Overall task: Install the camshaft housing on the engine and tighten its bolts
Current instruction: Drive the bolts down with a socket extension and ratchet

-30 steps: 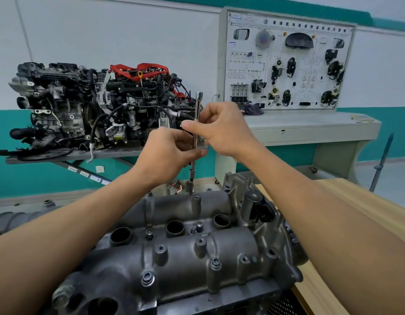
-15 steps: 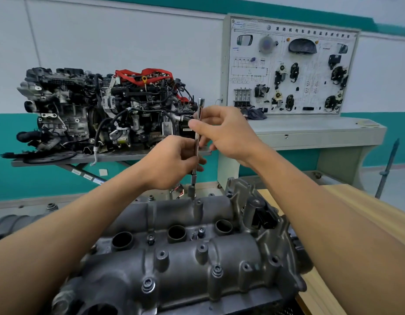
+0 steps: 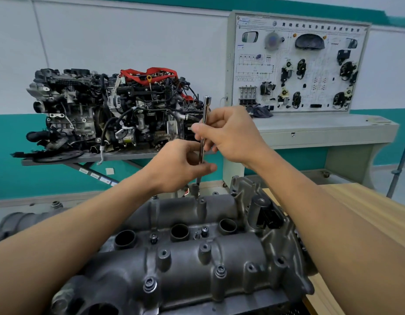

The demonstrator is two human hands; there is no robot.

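Housing (image 3: 192, 264) seated on engine, dead ahead. Left hand (image 3: 178, 164) pinches driver bar (image 3: 205, 110) low, right hand (image 3: 233, 135) pinches it above. Tip on bolt boss at housing's 12 o'clock. Hold bar plumb; spin lightly, likely avoiding cross-threading.

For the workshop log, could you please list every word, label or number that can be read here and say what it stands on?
"发动机与车身": start of the heading on the training board; the remaining characters are blurred.
Small print by the board's diagrams and parts: too small to read.
The white stickers on the stand brace: blurred, unreadable.
On the camshaft housing and the extension bar: nothing readable.
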